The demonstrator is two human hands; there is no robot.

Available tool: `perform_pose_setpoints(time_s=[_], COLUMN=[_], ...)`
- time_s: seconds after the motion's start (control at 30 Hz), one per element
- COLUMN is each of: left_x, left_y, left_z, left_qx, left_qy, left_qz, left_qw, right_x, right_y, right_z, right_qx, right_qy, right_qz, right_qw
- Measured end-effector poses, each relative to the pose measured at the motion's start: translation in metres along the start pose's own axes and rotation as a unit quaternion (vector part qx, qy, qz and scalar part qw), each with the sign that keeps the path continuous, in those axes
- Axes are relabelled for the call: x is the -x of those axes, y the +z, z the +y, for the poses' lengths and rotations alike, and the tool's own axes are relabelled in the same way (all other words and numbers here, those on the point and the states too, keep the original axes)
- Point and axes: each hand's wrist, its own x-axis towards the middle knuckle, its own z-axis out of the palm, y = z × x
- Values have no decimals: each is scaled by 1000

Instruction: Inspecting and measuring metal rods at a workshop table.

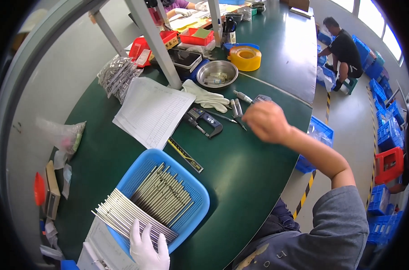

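At the far left edge of the dark green worktop (pixel 240 180) lie a crumpled clear plastic bag (pixel 65 135) and a small red-and-tan hand tool (pixel 44 191). Just right of them the left hand (pixel 146 247), in a white glove, rests on a flat sheaf of thin silver metal rods (pixel 128 216) laid across the near rim of a shallow blue perforated plastic basket (pixel 195 189); its fingers (pixel 134 229) are spread and lie flat on the rods rather than gripping them. A second, looser pile of rods fills the basket behind. A black-and-yellow ruler (pixel 185 155) sits just beside the basket, with a printed white paper sheet (pixel 152 110) beyond it and a bag of small metal parts (pixel 119 76) further back.

Toward the middle lie a black digital micrometer (pixel 204 120), a pair of white cloth gloves (pixel 206 96), a round steel bowl (pixel 217 73) and a roll of yellow tape (pixel 245 58). The bare right hand (pixel 266 121) hovers over short silver pins (pixel 236 108) and a small gauge (pixel 261 98); it is blurred and seen from the back, so I cannot tell whether its fingers are closed on anything.

Judging from this, keeping the gloved palm flat stops the sheaf rolling off the rim, and a light fingertip pick on the right should avoid scattering the pins.
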Motion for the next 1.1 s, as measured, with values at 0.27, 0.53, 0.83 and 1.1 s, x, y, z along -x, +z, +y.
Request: perform_pose_setpoints(time_s=[0.27, 0.53, 0.83, 1.1], left_x=[4, 5, 10, 8], left_y=[6, 5, 12, 14], left_z=[-6, 2, -4, -6], left_qx=[46, 69, 81, 102], left_qy=[-65, -56, -56, -92], left_qz=[-1, 33, 49, 81], left_qw=[997, 995, 994, 987], right_x=[-90, -108, -92, -49], right_y=[5, 40, 10, -28], right_z=[101, 139, 126, 5], right_qx=[-6, 118, 28, -150], right_qy=[231, 398, 354, 241], right_qz=[-66, -243, -74, -306], right_qw=[971, 876, 932, 909])
